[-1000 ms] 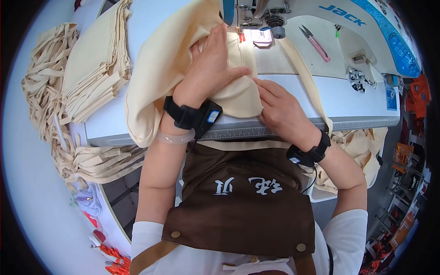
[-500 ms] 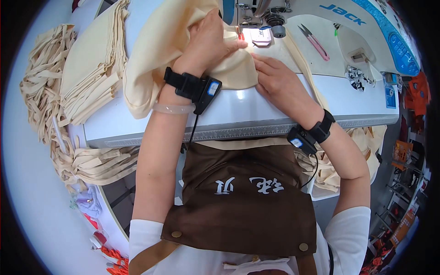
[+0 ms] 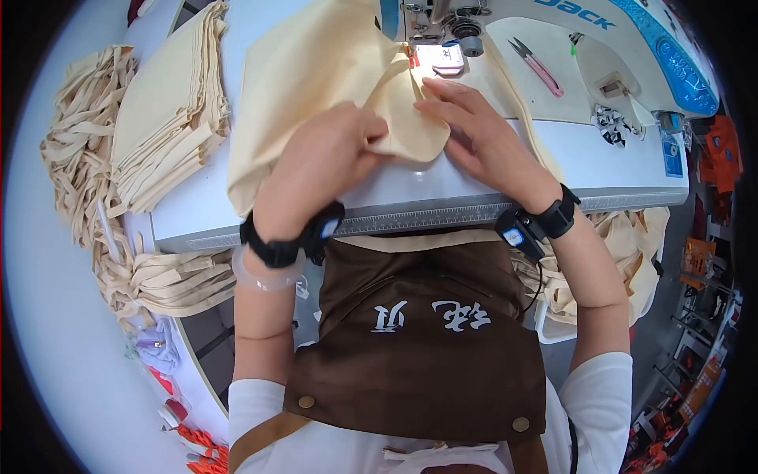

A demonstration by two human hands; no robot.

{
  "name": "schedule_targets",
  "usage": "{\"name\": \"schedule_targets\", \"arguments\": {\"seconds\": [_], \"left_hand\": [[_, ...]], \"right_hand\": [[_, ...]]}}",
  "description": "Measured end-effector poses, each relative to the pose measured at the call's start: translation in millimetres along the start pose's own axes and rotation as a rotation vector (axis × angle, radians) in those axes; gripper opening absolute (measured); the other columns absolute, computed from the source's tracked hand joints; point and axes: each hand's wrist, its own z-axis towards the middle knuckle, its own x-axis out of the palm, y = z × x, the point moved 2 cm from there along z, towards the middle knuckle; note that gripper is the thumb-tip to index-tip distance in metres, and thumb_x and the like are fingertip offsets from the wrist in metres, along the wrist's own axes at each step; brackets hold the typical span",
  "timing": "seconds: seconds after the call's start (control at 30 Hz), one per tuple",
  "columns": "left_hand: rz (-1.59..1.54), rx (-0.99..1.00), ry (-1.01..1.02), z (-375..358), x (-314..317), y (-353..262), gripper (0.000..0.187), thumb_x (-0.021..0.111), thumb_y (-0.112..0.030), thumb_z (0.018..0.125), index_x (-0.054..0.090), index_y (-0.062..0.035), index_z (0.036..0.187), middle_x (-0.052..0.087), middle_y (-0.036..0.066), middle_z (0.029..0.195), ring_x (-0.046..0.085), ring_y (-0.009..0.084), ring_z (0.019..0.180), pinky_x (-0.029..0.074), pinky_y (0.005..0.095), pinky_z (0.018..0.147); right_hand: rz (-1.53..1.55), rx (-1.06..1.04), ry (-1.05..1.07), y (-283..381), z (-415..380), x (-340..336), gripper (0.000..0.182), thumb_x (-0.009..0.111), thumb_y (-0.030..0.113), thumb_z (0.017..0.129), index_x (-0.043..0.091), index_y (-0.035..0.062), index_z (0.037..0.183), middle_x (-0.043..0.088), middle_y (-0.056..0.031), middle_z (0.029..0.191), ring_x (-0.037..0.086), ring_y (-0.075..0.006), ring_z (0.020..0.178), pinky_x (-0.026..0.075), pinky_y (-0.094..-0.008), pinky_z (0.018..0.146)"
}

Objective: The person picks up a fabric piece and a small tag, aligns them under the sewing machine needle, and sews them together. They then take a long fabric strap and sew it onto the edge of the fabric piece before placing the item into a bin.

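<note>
A cream fabric piece (image 3: 316, 71) lies over the white sewing table (image 3: 584, 150) and reaches up to the needle area of the sewing machine (image 3: 671, 55). My left hand (image 3: 328, 150) pinches the near edge of the fabric between thumb and curled fingers. To its right, my right hand (image 3: 474, 130) has its fingers spread, with the fingertips at the right edge of the fabric. A cream strip (image 3: 517, 95) runs past my right hand toward the table's front edge. Beside the needle area, a small pink-edged plate (image 3: 448, 61) is lit by the machine lamp.
Pink-handled snips (image 3: 538, 69) and a heap of black-and-white scraps (image 3: 614, 125) lie to the right. Stacked cream panels (image 3: 170, 110) and bundled straps (image 3: 83, 134) are at the left. More cream fabric (image 3: 624, 253) hangs below the table at the right.
My left hand has moved from beside the needle down toward the front edge and now grips the fabric's near edge. My right hand has opened its fingers. The fabric has folded up between them.
</note>
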Motion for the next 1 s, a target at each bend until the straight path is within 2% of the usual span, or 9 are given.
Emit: {"name": "schedule_targets", "arguments": {"seconds": [0.1,0.23,0.33,0.43,0.63,0.73,0.83,0.93,1.0], "left_hand": [[0.063,0.124,0.011,-20,0,-28,0.023,0.075,-0.001,0.064,0.057,-0.0047,0.078,0.057,0.008,0.080,0.056,0.0303,0.083,0.045,0.0395,0.075],[0.128,0.179,-0.059,-30,19,-42,0.030,0.077,-0.001,0.061,0.057,-0.0061,0.082,0.059,0.006,0.091,0.057,0.0293,0.090,0.044,0.0405,0.081],[0.141,0.148,-0.134,-26,35,-42,0.030,0.077,-0.001,0.062,0.058,-0.0053,0.085,0.060,0.007,0.092,0.059,0.0287,0.092,0.046,0.0392,0.081],[0.162,0.005,-0.162,-20,39,-51,0.021,0.075,-0.004,0.063,0.062,-0.0046,0.079,0.059,0.008,0.089,0.059,0.0279,0.088,0.046,0.0383,0.077],[0.284,0.107,-0.080,-24,48,-53,0.029,0.070,0.003,0.068,0.066,0.0001,0.097,0.067,0.011,0.108,0.063,0.0266,0.096,0.048,0.0375,0.084],[0.337,0.201,-0.113,-26,51,-57,0.029,0.067,0.001,0.071,0.067,0.0029,0.100,0.068,0.011,0.110,0.063,0.0256,0.096,0.048,0.0359,0.085],[0.395,0.279,-0.194,-24,61,-55,0.013,0.063,-0.005,0.072,0.070,-0.0020,0.083,0.064,0.009,0.090,0.063,0.0229,0.094,0.047,0.0325,0.081],[0.260,0.234,-0.007,-24,55,-59,0.020,0.063,-0.001,0.075,0.065,0.0030,0.094,0.068,0.013,0.113,0.064,0.0257,0.104,0.048,0.0353,0.087],[0.227,0.246,0.014,-22,52,-58,0.018,0.063,-0.001,0.076,0.065,0.0028,0.093,0.068,0.013,0.115,0.064,0.0263,0.107,0.048,0.0353,0.087]], "right_hand": [[-0.012,-0.072,-0.045,23,-5,2,0.033,0.067,-0.002,0.079,0.062,0.0078,0.109,0.056,-0.0142,0.136,0.047,-0.0342,0.134,0.038,-0.0486,0.113],[-0.255,-0.163,0.055,51,-18,3,0.025,0.069,0.003,0.074,0.061,0.0059,0.097,0.060,-0.0106,0.126,0.051,-0.0302,0.130,0.038,-0.0511,0.113],[-0.299,-0.277,0.082,51,-27,9,0.023,0.068,0.003,0.073,0.061,0.0044,0.095,0.061,-0.0103,0.121,0.055,-0.0303,0.125,0.042,-0.0465,0.110],[-0.159,-0.215,0.099,43,-30,1,0.024,0.069,0.001,0.072,0.062,0.0021,0.095,0.062,-0.0098,0.117,0.057,-0.0301,0.121,0.047,-0.0407,0.105],[-0.026,-0.011,-0.185,42,-41,-10,0.051,0.073,-0.002,0.077,0.058,-0.0006,0.126,0.056,-0.0159,0.137,0.054,-0.0358,0.127,0.046,-0.0415,0.105],[-0.011,0.123,-0.187,32,-50,-3,0.064,0.073,0.000,0.080,0.050,0.0016,0.139,0.050,-0.0180,0.146,0.049,-0.0378,0.133,0.043,-0.0437,0.109],[-0.077,-0.011,-0.061,33,-45,-1,0.069,0.072,0.000,0.079,0.047,0.0020,0.143,0.049,-0.0176,0.148,0.047,-0.0368,0.137,0.041,-0.0442,0.112],[-0.183,-0.094,0.013,33,-36,-2,0.071,0.069,-0.002,0.079,0.044,0.0019,0.145,0.047,-0.0175,0.149,0.047,-0.0354,0.137,0.041,-0.0454,0.112],[-0.168,-0.102,0.076,26,-35,-2,0.072,0.068,-0.003,0.079,0.043,0.0019,0.146,0.046,-0.0182,0.150,0.047,-0.0355,0.136,0.042,-0.0451,0.112]]}}
